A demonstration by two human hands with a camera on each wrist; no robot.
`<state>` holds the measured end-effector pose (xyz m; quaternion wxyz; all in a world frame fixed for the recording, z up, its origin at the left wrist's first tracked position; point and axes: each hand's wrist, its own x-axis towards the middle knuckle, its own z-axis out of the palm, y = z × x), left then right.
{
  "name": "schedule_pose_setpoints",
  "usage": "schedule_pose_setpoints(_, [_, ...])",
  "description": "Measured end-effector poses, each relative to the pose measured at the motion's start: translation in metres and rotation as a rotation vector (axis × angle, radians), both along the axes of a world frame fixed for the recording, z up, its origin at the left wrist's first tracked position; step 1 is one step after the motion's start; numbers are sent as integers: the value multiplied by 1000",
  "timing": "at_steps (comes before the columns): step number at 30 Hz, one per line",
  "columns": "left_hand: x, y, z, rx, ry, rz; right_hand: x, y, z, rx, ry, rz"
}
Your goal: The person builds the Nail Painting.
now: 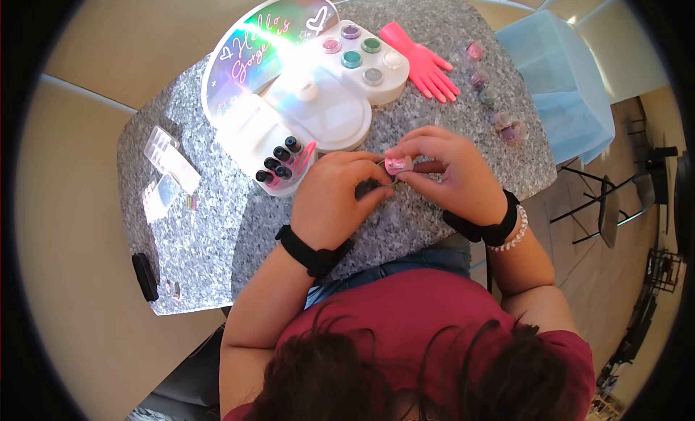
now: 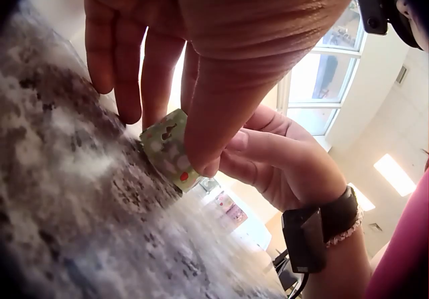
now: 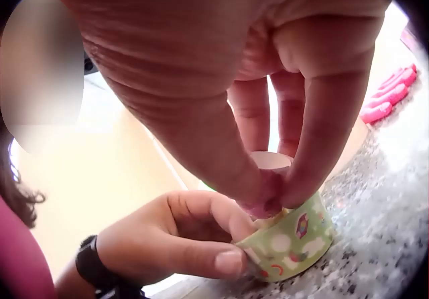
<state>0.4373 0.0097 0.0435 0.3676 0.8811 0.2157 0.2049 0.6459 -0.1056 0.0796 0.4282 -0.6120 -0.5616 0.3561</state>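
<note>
My left hand (image 1: 326, 193) pinches a green patterned roll of tape (image 3: 298, 242) at its rim between thumb and fingers, close over the granite table. Small coloured pictures show on the roll's outer side, also in the left wrist view. From above, my right hand (image 1: 460, 167) pinches a small pink roll (image 1: 398, 165) with a pale rim, between thumb and forefinger. In the right wrist view the pink roll overlaps the open top of the green one. Its lower end is hidden by the fingers and the green roll.
Ahead stands a white display stand (image 1: 353, 135) with a shiny backboard, black-capped bottles (image 1: 272, 163) and glitter pots (image 1: 351, 59). Behind it lies a pink model hand (image 1: 427, 70). Several small jars (image 1: 502, 120) line the right side. A clear case (image 1: 161, 144) lies at left.
</note>
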Motion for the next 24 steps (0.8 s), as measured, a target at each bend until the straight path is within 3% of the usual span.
schedule_pose_setpoints(5, [0, 0, 3, 13, -48, -6, -8, -2, 5, 44, -304, 39])
schedule_pose_setpoints(7, [0, 0, 3, 15, -45, 1, -18, -5, 1, 135, 42, -74])
schedule_pose_setpoints(11, [1, 0, 1, 17, -47, 9, -19, -5, -5, -3, 100, -56])
schedule_pose_setpoints(24, [-4, -2, 4, 64, 25, 2, -11, -3, 4, 114, -418, 39])
